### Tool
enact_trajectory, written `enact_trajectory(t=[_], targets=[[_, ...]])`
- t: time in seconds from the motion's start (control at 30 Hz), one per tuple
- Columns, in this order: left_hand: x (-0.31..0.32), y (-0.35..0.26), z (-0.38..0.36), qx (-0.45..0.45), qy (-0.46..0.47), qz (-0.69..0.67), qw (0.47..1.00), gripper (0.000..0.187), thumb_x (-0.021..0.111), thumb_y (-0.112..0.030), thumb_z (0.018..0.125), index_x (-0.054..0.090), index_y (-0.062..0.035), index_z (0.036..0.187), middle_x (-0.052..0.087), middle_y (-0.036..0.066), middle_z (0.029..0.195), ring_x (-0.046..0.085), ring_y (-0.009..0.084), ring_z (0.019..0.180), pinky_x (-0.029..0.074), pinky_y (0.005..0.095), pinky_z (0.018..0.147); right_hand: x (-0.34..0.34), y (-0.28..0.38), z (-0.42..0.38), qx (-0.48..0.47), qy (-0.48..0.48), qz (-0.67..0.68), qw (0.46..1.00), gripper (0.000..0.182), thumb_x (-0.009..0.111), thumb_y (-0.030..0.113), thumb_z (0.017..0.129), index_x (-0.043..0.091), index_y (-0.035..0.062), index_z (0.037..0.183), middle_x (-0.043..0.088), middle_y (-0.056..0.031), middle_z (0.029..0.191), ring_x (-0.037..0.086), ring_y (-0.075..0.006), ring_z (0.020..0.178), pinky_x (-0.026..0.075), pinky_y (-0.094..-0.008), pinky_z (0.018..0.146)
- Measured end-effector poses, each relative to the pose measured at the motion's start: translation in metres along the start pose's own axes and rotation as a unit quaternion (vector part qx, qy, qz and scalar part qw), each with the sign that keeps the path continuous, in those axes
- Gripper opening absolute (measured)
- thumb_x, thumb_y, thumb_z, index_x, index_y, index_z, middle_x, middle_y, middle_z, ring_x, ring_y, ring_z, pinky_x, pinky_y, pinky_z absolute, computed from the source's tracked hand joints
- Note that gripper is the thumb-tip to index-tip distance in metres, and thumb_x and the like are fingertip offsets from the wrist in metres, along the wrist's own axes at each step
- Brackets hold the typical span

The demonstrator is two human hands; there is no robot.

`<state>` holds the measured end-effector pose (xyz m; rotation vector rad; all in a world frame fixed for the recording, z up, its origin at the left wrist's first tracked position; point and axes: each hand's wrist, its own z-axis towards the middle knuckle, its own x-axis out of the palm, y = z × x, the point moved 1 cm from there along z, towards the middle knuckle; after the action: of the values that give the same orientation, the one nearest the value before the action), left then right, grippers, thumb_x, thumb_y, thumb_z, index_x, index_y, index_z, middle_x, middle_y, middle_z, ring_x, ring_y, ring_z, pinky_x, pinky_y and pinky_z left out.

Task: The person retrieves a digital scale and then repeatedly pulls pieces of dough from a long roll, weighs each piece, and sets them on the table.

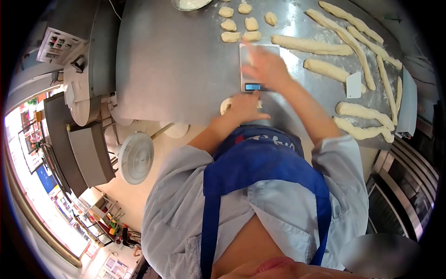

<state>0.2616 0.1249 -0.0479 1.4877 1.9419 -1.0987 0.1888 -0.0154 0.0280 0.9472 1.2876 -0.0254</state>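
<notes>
Pale, rounded dough lumps (pixel 228 24), at least seven, sit upper centre; nine dough ropes (pixel 313 45), right. Left hand (pixel 244 109) spreads over a dough piece (pixel 225 106), mid-frame; right hand (pixel 268 67), above one scale (pixel 252 87), blurs, grip unclear.

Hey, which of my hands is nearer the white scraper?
Right. Your right hand is over the scale, left of the white scraper; your left hand is farther left and nearer you.

One scale (pixel 252 87); one scraper (pixel 353 85); at least seven dough lumps (pixel 251 23), eight dough ropes (pixel 316 45)
</notes>
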Motion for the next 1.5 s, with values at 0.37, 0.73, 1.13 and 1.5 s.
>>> enact_trajectory(t=[0.37,0.73,1.13,1.5], targets=[[0.05,0.043,-0.013,0.074,-0.215,-0.066,0.972,0.037,0.074,-0.023,0.077,0.061,-0.0123,0.11,0.061,0.009,0.107,0.058,0.0281,0.105,0.047,0.0413,0.087,0.072,-0.097,-0.032,-0.129,-0.179,-0.102,0.97,0.031,0.07,0.012,0.079,0.06,0.0097,0.108,0.06,-0.0094,0.109,0.057,-0.0302,0.103,0.046,-0.0433,0.092],[0.04,0.04,-0.002,0.088,-0.198,-0.014,0.976,0.039,0.072,-0.026,0.081,0.059,-0.0109,0.114,0.061,0.011,0.106,0.059,0.0294,0.102,0.047,0.043,0.085,0.045,-0.134,-0.078,0.013,-0.312,-0.124,0.942,0.02,0.065,0.005,0.08,0.064,0.0076,0.099,0.063,-0.011,0.094,0.059,-0.0332,0.09,0.048,-0.044,0.084],[0.022,0.017,-0.005,0.133,-0.066,-0.309,0.939,0.045,0.06,-0.037,0.092,0.058,-0.0077,0.125,0.065,0.021,0.115,0.061,0.0386,0.107,0.048,0.0447,0.092,0.092,-0.046,-0.118,-0.028,0.014,0.095,0.995,0.054,0.071,0.015,0.075,0.056,0.0146,0.127,0.066,-0.0154,0.108,0.066,-0.0331,0.094,0.052,-0.0442,0.081],[0.021,0.035,0.007,0.082,0.048,-0.273,0.957,0.044,0.07,-0.044,0.08,0.07,-0.0063,0.104,0.07,0.018,0.096,0.067,0.0343,0.091,0.051,0.0422,0.081,0.083,-0.036,-0.111,-0.04,0.13,-0.11,0.985,0.016,0.066,0.019,0.079,0.06,0.0093,0.09,0.067,-0.0089,0.083,0.068,-0.0286,0.075,0.055,-0.0423,0.062]])
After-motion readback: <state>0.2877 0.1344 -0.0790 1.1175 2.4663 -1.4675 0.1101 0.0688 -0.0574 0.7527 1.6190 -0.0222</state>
